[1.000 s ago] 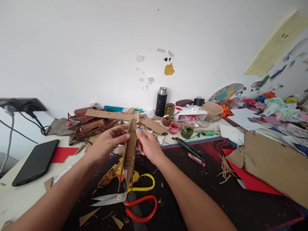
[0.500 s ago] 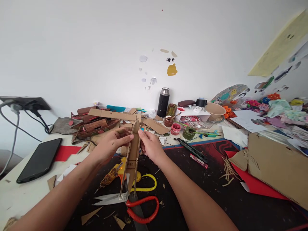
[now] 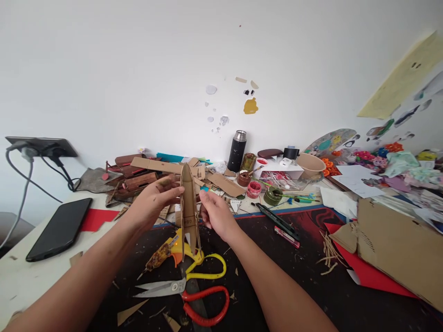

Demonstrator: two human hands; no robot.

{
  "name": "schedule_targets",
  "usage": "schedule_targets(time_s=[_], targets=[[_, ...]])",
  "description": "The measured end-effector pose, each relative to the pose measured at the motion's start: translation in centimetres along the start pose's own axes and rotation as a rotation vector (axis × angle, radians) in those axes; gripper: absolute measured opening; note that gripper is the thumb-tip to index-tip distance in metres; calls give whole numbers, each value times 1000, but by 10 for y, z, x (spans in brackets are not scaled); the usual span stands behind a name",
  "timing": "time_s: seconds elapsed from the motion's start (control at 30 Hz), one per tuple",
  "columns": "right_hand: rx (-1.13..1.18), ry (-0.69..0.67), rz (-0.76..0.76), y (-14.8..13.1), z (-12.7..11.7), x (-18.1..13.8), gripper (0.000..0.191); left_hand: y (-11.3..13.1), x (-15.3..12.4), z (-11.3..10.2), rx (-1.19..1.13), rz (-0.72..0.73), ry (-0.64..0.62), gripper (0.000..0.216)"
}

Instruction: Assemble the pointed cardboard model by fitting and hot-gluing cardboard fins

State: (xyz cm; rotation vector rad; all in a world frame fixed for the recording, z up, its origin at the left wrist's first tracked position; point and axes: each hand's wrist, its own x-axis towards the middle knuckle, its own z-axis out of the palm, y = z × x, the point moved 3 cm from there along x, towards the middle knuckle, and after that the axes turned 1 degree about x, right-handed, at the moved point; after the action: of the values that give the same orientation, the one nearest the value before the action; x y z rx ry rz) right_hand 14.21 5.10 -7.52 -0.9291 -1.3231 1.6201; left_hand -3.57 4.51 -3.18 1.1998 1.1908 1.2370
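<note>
A long, pointed cardboard trough with raised side walls stands tilted up in front of me, its tip away from me. My left hand grips its left wall, thumb on the inside and fingers behind. At the right wall, my right hand has its thumb and curled fingers close against the cardboard; the exact contact is hard to see. Below the trough lie scissors with one yellow and one red handle, blades apart. A yellow glue gun with brown stains rests just behind them, partly covered by the trough.
On the left is a black phone. Cardboard scraps and a brown model boat lie behind my hands. Paint jars, a black flask and a box cutter are farther right, with a cardboard sheet at the edge.
The trough has swung more upright and its near end has lifted off the scissors, showing more of them. My right thumb has slid down slightly from near the tip.
</note>
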Motion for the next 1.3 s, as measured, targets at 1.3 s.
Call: schedule_targets(time_s=[1.3], targets=[[-365, 75, -109, 10, -9, 5, 51, -8, 1, 3, 117, -51, -56, 58]])
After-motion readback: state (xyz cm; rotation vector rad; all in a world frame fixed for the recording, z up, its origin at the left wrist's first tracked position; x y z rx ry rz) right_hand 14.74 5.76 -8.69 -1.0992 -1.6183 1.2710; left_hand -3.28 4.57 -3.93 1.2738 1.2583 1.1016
